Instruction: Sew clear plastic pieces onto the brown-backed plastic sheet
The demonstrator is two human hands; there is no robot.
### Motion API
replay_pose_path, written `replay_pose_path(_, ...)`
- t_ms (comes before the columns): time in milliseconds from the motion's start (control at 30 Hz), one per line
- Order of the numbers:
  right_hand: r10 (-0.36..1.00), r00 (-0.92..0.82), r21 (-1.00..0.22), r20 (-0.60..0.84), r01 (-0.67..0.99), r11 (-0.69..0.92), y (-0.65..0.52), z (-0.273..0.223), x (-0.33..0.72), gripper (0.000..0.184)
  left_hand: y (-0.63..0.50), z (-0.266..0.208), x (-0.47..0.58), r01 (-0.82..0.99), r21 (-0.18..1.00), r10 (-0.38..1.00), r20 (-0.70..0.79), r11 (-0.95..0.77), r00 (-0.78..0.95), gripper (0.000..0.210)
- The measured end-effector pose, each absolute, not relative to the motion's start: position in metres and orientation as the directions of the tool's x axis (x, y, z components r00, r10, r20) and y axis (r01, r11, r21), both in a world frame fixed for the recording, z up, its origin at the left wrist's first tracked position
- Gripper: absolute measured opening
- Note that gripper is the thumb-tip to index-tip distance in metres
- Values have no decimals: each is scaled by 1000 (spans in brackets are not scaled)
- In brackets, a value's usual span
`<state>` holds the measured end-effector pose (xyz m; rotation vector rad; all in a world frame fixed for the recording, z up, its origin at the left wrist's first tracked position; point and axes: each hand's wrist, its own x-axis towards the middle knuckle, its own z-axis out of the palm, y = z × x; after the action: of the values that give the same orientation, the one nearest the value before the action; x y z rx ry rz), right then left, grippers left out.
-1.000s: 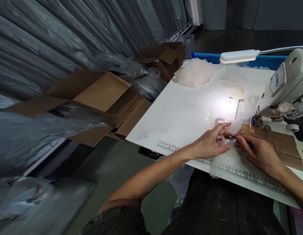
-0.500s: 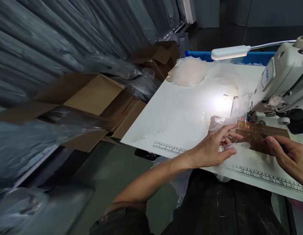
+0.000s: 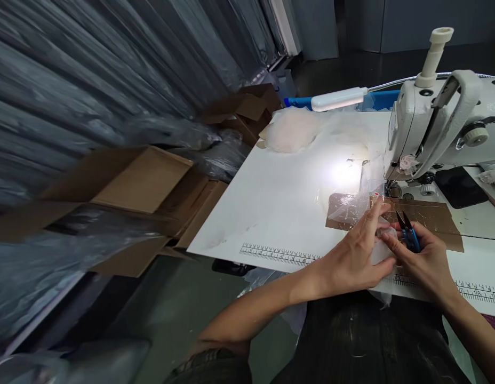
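Sheer white fabric (image 3: 378,254) is bunched between my two hands, in front of the sewing machine's needle area. My left hand (image 3: 357,258) grips it from the left, fingers bent around it and partly hidden. In my right hand (image 3: 429,264) is a pair of blue-handled thread snips (image 3: 412,239), dark blades pointing up and apart. The thumb and fingertips of that hand also touch the fabric. Beneath and behind the hands lies a brown board (image 3: 437,218), its left part under clear, shiny film. The white sewing machine (image 3: 405,125) stands just beyond it.
A pale pink heap of sheer fabric (image 3: 293,129) lies at the table's far left corner. A lamp (image 3: 338,100) lights the white tabletop (image 3: 271,202). Right of the needle sits a black phone-like slab (image 3: 459,186). Open cardboard boxes (image 3: 141,178) stand left of the table.
My right hand has moved left to meet the left hand at the fabric, bringing the snips with it. The view has turned right, so more of the sewing machine shows.
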<state>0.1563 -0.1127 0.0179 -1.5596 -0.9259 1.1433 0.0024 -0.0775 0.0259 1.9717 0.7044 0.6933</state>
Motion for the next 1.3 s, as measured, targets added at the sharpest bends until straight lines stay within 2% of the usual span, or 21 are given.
replay_pose_path(167, 916, 207, -939, -343, -73, -335, -116, 14, 162, 63, -67, 24, 1, 185, 943, 756, 94, -276, 647, 80)
replay_pose_path(300, 923, 193, -943, -332, -82, -322, -115, 11, 166, 56, -51, 26, -9, 255, 877, 786, 193, -406, 587, 70)
replay_pose_path(400, 927, 165, -941, -337, -73, -330, -113, 15, 166, 56, -36, 35, -17, 258, 788, 670, 247, -559, 700, 66)
replay_pose_path(467, 929, 133, -938, -345, -51, -342, -111, 21, 165, 57, -27, 39, -18, 211, 797, 575, 199, -566, 793, 63)
replay_pose_path(533, 932, 108, -938, -346, -25, -346, -110, 24, 163, 57, -19, 39, -15, 174, 841, 514, 138, -512, 847, 56)
replay_pose_path(667, 945, 77, -948, -316, 4, -318, -112, 21, 163, 54, -10, 29, -6, 142, 942, 464, 17, -305, 885, 23)
replay_pose_path(800, 970, 51, -968, -236, 70, -239, -112, 15, 168, 45, -11, 24, -6, 165, 984, 499, -110, -68, 860, 25)
replay_pose_path(933, 997, 60, -964, -38, 261, -52, -105, 19, 173, 33, -14, 24, -9, 219, 976, 588, -183, 10, 788, 28)
replay_pose_path(1000, 999, 31, -954, 11, 299, 1, -100, 21, 174, 31, -14, 23, -10, 228, 972, 593, -215, 54, 776, 30)
replay_pose_path(1167, 1000, -20, -967, -12, 255, -6, -91, 22, 168, 38, -13, 20, -10, 215, 970, 606, -238, 112, 759, 31)
replay_pose_path(1300, 999, 5, -977, -48, 205, -48, -91, 22, 165, 47, -12, 22, -10, 212, 972, 587, -233, 106, 775, 27)
